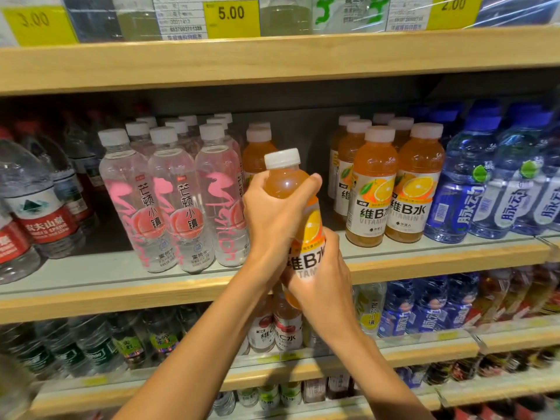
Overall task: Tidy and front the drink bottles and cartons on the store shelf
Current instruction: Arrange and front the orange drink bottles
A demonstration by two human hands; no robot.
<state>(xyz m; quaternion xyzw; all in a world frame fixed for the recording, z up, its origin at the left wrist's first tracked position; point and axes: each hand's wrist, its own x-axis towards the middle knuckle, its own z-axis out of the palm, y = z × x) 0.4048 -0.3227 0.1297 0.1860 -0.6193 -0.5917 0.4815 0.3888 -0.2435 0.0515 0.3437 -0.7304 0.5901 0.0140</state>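
Head view shows an orange drink bottle [285, 180] with a white cap and an orange-slice label, leaning slightly left in front of the middle shelf [181, 292]. The left hand [272, 216] wraps its shoulder and the right hand [321, 280] clasps its lower half, probably hiding the base. Pink-labelled bottles [172, 201] stand to its left and matching orange bottles [394, 183] to its right.

A store shelving unit [272, 62] fills the view, its tiers fronted with pale wood strips and topped with grey-green decks [91, 274]. Behind the middle tier, a dark grey back panel [303, 122] lies in shadow. Yellow price tags [231, 18] reading 3.00, 5.00 and 2.00 stand along the top tier; the lower edge labels [447, 334] are blurred.
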